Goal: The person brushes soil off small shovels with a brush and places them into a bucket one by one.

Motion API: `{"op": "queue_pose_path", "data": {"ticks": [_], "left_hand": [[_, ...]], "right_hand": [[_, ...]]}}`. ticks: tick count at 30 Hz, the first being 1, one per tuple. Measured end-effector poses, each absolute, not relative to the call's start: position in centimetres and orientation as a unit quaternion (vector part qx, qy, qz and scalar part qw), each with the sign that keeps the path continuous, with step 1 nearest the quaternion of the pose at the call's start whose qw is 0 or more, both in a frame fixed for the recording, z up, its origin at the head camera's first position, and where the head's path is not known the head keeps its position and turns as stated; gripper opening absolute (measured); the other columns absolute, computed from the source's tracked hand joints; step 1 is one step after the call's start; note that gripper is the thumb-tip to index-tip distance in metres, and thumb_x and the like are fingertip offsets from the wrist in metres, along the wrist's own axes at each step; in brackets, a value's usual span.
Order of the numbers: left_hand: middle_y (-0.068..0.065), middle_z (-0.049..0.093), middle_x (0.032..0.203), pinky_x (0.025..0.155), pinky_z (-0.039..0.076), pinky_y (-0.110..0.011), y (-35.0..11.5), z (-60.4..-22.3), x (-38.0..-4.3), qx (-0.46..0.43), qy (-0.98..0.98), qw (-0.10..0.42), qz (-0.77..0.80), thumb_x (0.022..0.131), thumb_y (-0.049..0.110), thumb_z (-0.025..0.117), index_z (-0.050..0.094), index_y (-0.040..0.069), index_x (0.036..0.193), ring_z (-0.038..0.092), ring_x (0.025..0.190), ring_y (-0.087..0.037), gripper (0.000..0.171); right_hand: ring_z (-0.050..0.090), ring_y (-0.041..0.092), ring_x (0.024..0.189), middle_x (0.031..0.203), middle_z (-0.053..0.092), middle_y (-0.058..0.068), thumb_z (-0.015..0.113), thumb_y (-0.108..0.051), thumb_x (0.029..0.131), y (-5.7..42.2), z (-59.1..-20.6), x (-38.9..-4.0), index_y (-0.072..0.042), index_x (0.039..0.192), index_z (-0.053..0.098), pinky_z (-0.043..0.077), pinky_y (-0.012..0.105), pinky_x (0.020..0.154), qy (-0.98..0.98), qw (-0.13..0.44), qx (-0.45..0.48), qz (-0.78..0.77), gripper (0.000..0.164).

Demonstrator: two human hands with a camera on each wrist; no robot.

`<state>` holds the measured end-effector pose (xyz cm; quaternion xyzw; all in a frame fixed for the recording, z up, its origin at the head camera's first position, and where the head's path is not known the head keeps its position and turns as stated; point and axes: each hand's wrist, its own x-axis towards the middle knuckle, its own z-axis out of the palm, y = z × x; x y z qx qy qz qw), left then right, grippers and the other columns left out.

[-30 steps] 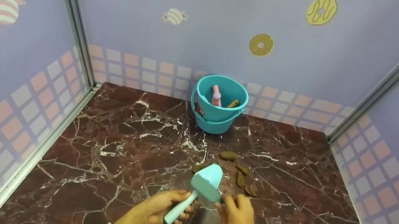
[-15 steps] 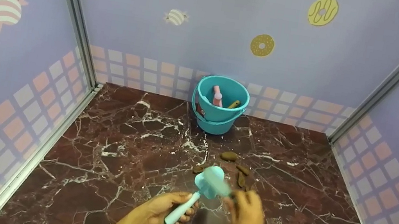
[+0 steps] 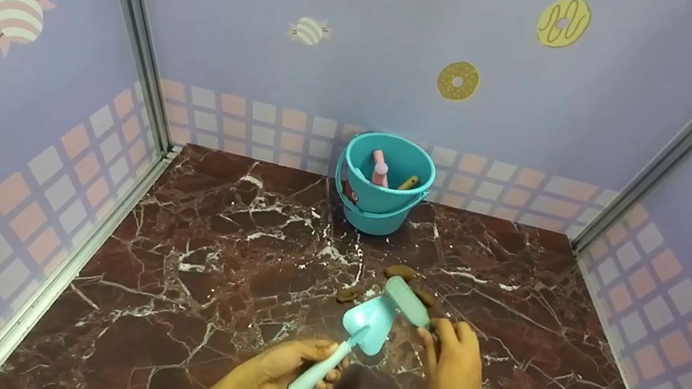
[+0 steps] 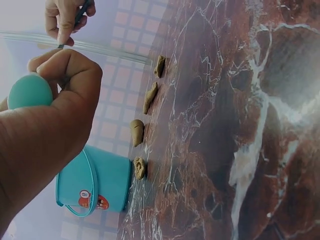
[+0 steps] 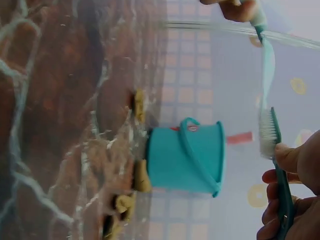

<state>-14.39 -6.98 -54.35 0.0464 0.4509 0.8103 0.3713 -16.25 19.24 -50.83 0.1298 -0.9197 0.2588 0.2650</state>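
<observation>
A pale turquoise toy shovel [image 3: 373,325] is held up over the dark marbled surface, and my left hand [image 3: 292,368] grips its handle. In the left wrist view the round end of the shovel's handle [image 4: 31,91] sticks out of the curled fingers. My right hand [image 3: 454,368] holds a scrubbing brush [image 3: 408,305] by its dark green handle. White bristles [image 5: 267,132] face the shovel in the right wrist view and appear to meet the blade near its tip. Several brown lumps [image 3: 399,272] lie just beyond the shovel, partly hidden by it and the brush.
Against the back wall stands a turquoise bucket [image 3: 376,223], its handle hanging down in front. Inside it are a pink tool [image 3: 380,167] and a yellow handle [image 3: 410,182]. Patterned purple panels enclose the marbled surface [image 3: 224,272] at the back and both sides.
My right hand has moved right and slightly away from me, carrying the brush from across the shovel's blade to its far right edge. My left hand stays almost in place with the shovel.
</observation>
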Motion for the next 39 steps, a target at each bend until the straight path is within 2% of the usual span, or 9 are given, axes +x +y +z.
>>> {"op": "queue_pose_path", "data": {"ticks": [6, 10, 14, 20, 29, 32, 34, 36, 39], "left_hand": [[-0.001, 0.055, 0.085, 0.053, 0.041, -0.019, -6.8, -54.3, -14.8, 0.032, 0.424, 0.37, 0.826, 0.107, 0.029, 0.04, 0.053, 0.008, 0.113, 0.051, 0.066, -0.008, 0.025], [-0.001, 0.055, 0.085, 0.054, 0.042, -0.02, -6.8, -54.1, -14.8, 0.034, 0.427, 0.372, 0.823, 0.108, 0.029, 0.04, 0.054, 0.008, 0.112, 0.051, 0.067, -0.008, 0.026], [0.0, 0.057, 0.084, 0.056, 0.042, -0.021, -6.9, -53.9, -14.3, 0.044, 0.447, 0.374, 0.812, 0.107, 0.029, 0.042, 0.057, 0.008, 0.109, 0.053, 0.066, -0.008, 0.027], [0.0, 0.057, 0.084, 0.057, 0.043, -0.023, -6.7, -53.8, -14.0, 0.067, 0.457, 0.376, 0.803, 0.106, 0.03, 0.043, 0.06, 0.008, 0.109, 0.054, 0.067, -0.009, 0.027], [-0.002, 0.06, 0.085, 0.055, 0.045, -0.023, -6.7, -53.9, -14.4, 0.036, 0.51, 0.338, 0.79, 0.105, 0.029, 0.047, 0.062, 0.005, 0.11, 0.055, 0.066, -0.009, 0.028], [-0.003, 0.061, 0.084, 0.054, 0.046, -0.021, -7.0, -53.8, -14.6, 0.039, 0.569, 0.294, 0.767, 0.104, 0.025, 0.05, 0.062, 0.002, 0.109, 0.055, 0.065, -0.009, 0.026], [-0.003, 0.061, 0.086, 0.058, 0.046, -0.022, -7.2, -53.7, -14.9, 0.05, 0.634, 0.243, 0.733, 0.103, 0.022, 0.052, 0.063, 0.001, 0.105, 0.055, 0.069, -0.01, 0.024], [-0.001, 0.061, 0.085, 0.06, 0.046, -0.025, -7.5, -53.8, -15.3, 0.077, 0.74, 0.155, 0.65, 0.101, 0.022, 0.057, 0.064, 0.003, 0.101, 0.055, 0.072, -0.011, 0.02], [-0.002, 0.06, 0.085, 0.062, 0.046, -0.032, -8.0, -54.3, -16.1, 0.11, 0.905, -0.031, 0.41, 0.097, 0.024, 0.065, 0.065, 0.008, 0.098, 0.054, 0.074, -0.017, 0.016]], "right_hand": [[0.041, 0.004, 0.076, 0.086, 0.046, -0.008, 0.075, -0.024, 0.092, 17.3, -50.5, -13.7, -0.014, 0.099, 0.069, 0.047, 0.023, 0.062, -0.913, 0.233, 0.2, 0.269, 0.014], [0.04, 0.005, 0.074, 0.083, 0.045, -0.006, 0.077, -0.02, 0.089, 17.2, -51.2, -14.3, -0.013, 0.097, 0.069, 0.046, 0.023, 0.061, -0.907, 0.247, 0.219, 0.26, 0.014], [0.05, 0.01, 0.077, 0.085, 0.053, -0.001, 0.077, -0.018, 0.089, 18.6, -51.5, -16.0, -0.008, 0.099, 0.069, 0.055, 0.031, 0.065, -0.907, 0.272, 0.182, 0.266, 0.016], [0.051, 0.021, 0.077, 0.088, 0.055, 0.006, 0.073, -0.019, 0.093, 20.7, -51.3, -17.8, -0.006, 0.103, 0.067, 0.049, 0.04, 0.068, -0.922, 0.258, 0.107, 0.268, 0.017], [0.044, 0.018, 0.072, 0.082, 0.05, 0.004, 0.075, -0.019, 0.091, 21.3, -51.8, -17.9, -0.006, 0.1, 0.067, 0.042, 0.038, 0.065, -0.92, 0.275, 0.101, 0.261, 0.017], [0.043, 0.016, 0.072, 0.081, 0.049, 0.003, 0.076, -0.018, 0.091, 21.2, -51.9, -17.8, -0.007, 0.1, 0.067, 0.042, 0.036, 0.064, -0.92, 0.278, 0.103, 0.256, 0.017], [0.043, 0.016, 0.073, 0.081, 0.049, 0.002, 0.076, -0.019, 0.091, 21.2, -52.0, -17.7, -0.007, 0.1, 0.067, 0.042, 0.036, 0.064, -0.921, 0.276, 0.103, 0.254, 0.017], [0.043, 0.016, 0.073, 0.082, 0.049, 0.002, 0.076, -0.019, 0.091, 21.1, -52.1, -17.6, -0.008, 0.1, 0.067, 0.043, 0.037, 0.064, -0.923, 0.273, 0.101, 0.253, 0.017], [0.043, 0.016, 0.073, 0.082, 0.047, 0.002, 0.076, -0.019, 0.09, 21.2, -52.2, -17.5, -0.008, 0.099, 0.066, 0.043, 0.037, 0.064, -0.924, 0.272, 0.099, 0.25, 0.018]]}}
